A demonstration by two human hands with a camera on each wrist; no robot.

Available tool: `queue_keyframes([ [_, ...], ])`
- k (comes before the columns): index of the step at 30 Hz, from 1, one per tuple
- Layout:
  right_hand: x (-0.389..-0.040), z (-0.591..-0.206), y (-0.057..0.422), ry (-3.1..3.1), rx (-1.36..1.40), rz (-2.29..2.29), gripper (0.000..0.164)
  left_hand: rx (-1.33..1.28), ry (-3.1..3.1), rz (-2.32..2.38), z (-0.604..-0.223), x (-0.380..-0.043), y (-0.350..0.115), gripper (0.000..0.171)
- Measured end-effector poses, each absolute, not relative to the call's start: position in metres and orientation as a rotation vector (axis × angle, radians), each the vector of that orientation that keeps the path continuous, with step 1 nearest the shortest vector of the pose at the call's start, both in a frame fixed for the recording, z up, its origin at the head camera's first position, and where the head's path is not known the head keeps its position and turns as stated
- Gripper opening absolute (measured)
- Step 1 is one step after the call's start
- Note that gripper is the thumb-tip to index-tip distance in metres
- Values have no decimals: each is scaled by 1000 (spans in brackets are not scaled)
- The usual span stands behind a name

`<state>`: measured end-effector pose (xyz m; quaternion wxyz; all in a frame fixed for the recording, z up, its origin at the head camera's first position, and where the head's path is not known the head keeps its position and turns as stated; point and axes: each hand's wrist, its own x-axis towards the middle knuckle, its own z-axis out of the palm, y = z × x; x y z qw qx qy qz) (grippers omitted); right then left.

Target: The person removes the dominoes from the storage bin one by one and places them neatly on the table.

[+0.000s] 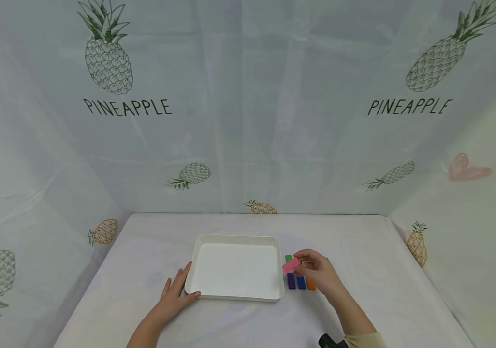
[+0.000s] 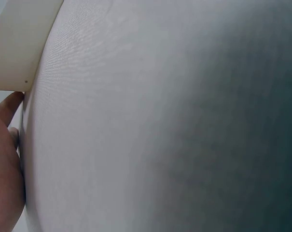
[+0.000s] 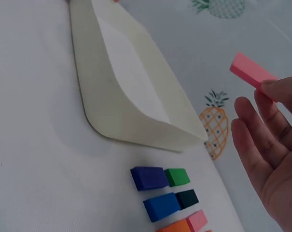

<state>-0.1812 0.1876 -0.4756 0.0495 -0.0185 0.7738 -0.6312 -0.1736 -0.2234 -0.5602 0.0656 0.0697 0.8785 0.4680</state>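
Between thumb and forefinger, my right hand [image 1: 319, 274] pinches a small pink block [image 1: 291, 265], raised above the table beside the tray's right edge. Its other fingers are loosely bent in the right wrist view. Below it lie a purple block [image 3: 149, 179], a green block [image 3: 177, 177], a blue block [image 3: 161, 207], a dark green block [image 3: 187, 198], an orange block [image 3: 173, 225] and another pink block [image 3: 197, 221]. My left hand [image 1: 171, 298], fingers spread, touches the near left corner of a white rectangular tray [image 1: 235, 296]. Nothing lies in the tray.
A white cloth [image 1: 363, 251] covers the table. Pineapple-printed curtains [image 1: 269, 121] hang behind it and on both sides. A dark object [image 1: 331, 341] shows by the right wrist at the bottom edge of the head view.
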Motion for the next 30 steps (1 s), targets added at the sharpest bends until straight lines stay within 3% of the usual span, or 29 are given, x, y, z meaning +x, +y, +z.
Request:
queue_keyframes([
  [15, -166, -494, 218, 2357, 291, -1982, 30, 186, 2642, 1382, -556, -173, -221, 94],
  [30, -156, -511, 256, 2277, 472, -1988, 34, 195, 2657, 1383, -556, -173, -221, 95],
])
